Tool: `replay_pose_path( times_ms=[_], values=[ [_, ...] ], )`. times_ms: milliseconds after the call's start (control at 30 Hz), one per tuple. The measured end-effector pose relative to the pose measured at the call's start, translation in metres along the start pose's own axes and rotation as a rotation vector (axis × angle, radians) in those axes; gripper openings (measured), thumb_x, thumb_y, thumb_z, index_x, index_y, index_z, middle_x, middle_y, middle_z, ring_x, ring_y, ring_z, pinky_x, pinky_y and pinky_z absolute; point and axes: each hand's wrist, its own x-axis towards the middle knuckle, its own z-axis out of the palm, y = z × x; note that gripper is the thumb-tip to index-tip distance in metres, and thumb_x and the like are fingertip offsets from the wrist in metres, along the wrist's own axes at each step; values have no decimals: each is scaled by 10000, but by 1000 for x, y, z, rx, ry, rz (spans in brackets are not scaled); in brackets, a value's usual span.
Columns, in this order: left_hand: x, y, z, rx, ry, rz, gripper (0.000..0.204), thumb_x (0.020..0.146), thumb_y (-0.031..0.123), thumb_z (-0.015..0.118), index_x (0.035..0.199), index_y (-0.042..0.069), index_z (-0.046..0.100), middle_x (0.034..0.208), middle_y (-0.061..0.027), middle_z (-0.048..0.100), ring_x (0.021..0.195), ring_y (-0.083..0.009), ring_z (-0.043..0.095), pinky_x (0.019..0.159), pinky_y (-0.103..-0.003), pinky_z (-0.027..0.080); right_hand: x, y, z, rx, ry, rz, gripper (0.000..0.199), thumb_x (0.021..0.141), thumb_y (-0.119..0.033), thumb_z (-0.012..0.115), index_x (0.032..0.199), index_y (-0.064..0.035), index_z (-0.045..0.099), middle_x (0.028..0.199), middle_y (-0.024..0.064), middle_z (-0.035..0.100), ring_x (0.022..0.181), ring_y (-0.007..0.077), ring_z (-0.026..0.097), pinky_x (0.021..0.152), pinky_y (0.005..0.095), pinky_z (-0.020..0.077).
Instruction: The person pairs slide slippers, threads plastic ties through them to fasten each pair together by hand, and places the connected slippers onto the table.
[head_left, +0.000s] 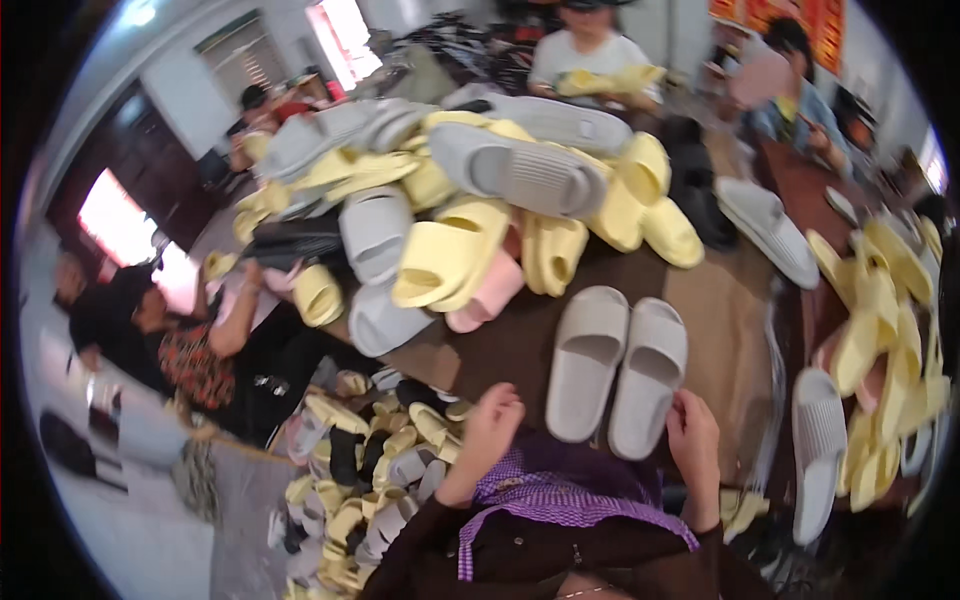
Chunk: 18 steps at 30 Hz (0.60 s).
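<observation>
A pair of light grey slide slippers lies side by side on the brown tabletop [510,360] in front of me, toes pointing away. The left slipper [587,365] touches neither hand. At the outer edge of the right slipper [648,380], my right hand [693,438] is closed with its fingertips against the sole. My left hand [494,428] hovers over the table's near edge, left of the pair, fingers curled in with nothing visible in them. Beyond the pair rises a heap of grey, yellow, pink and black slippers, with a yellow slipper [447,255] at its front.
More slippers lie in a pile [370,470] low on the left. Yellow and grey slippers [875,340] crowd the far right, beside a ribbed grey slipper [819,450]. Several people sit around, including a person in a white shirt [590,65] across the table.
</observation>
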Motion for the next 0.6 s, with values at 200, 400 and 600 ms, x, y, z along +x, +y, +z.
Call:
replay_pose_path(
  times_ms=[200,400,600],
  values=[
    [10,31,27,-234,-172,-267,504,891,169,554,1294,-74,373,933,-91,597,783,-132,585,618,-240,485,3,7,7,63,-19,12,273,790,-16,598,1057,16,551,881,152,590,738,268,573,676,334,467],
    [7,37,55,-276,-234,-363,515,858,211,598,1242,-79,415,815,-81,580,617,-120,557,484,-224,446,7,19,12,96,8,-43,327,792,7,565,1117,6,535,998,117,573,788,208,555,701,308,457],
    [11,42,66,-330,-437,-437,367,813,220,630,1032,-42,498,782,-78,566,581,-114,538,436,-242,440,2,50,23,602,3,200,408,791,24,531,1196,14,488,1112,108,546,898,184,556,781,300,454]
  ],
)
